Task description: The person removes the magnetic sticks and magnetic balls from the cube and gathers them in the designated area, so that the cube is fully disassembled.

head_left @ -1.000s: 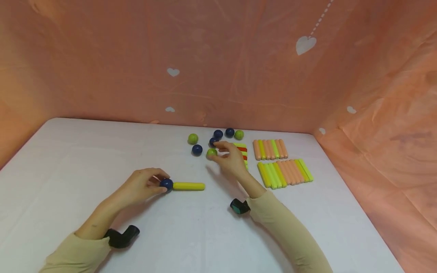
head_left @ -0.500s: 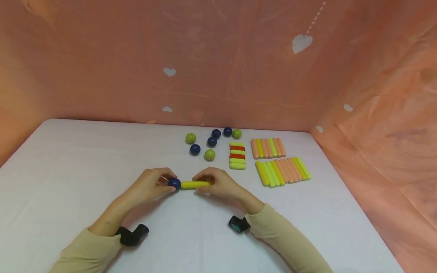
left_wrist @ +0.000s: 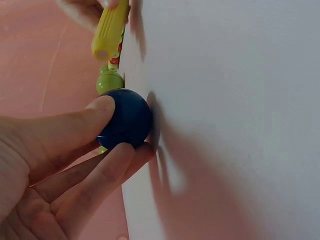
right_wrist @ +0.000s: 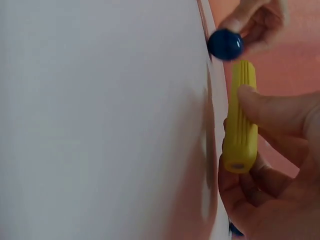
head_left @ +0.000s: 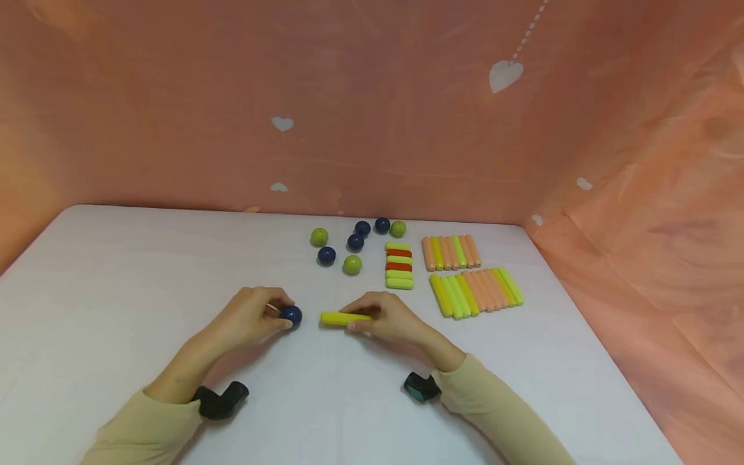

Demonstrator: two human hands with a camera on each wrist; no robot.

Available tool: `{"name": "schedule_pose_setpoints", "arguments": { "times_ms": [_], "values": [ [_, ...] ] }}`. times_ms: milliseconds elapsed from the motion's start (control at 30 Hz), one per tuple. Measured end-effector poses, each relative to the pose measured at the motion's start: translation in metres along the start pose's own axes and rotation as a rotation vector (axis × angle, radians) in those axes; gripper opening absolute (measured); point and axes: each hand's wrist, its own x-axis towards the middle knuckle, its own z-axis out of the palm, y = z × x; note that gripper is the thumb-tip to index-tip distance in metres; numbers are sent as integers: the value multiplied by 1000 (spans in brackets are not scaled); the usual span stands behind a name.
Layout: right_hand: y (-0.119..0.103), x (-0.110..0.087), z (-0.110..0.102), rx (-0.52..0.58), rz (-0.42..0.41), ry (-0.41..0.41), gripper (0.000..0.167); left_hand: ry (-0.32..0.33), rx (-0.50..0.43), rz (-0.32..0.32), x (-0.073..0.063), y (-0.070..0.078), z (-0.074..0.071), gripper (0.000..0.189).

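Between thumb and fingertips my left hand (head_left: pixel 256 315) pinches a dark blue ball (left_wrist: pixel 127 118) just over the white table. My right hand (head_left: pixel 391 318) holds a yellow ribbed rod (right_wrist: pixel 241 125), thumb on one side and fingers on the other. In the head view the rod's free end points left at the ball, with a small gap between them. A small hole shows in the rod's end in each wrist view.
Behind the hands lie several loose blue balls (head_left: pixel 327 256) and green balls (head_left: pixel 352 265). Short green and red rods (head_left: pixel 399 266) form a column. Longer rods (head_left: pixel 476 292) lie in two rows at right. A pink curtain (head_left: pixel 349 116) hangs behind the white table (head_left: pixel 145 258).
My right hand came from beside the loose balls down to the yellow rod and took hold of it. The rod touched the blue ball before and now stands apart, to its right.
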Motion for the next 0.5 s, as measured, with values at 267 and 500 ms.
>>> {"name": "schedule_pose_setpoints", "arguments": {
  "times_ms": [267, 500],
  "values": [
    [27, -28, -25, 82, 54, 133, 29, 8, -14, 13, -3, -3, 1, 24],
    [40, -49, -46, 121, 158, 229, 31, 0, -14, 21, -2, -7, 1, 24]
  ]
}}
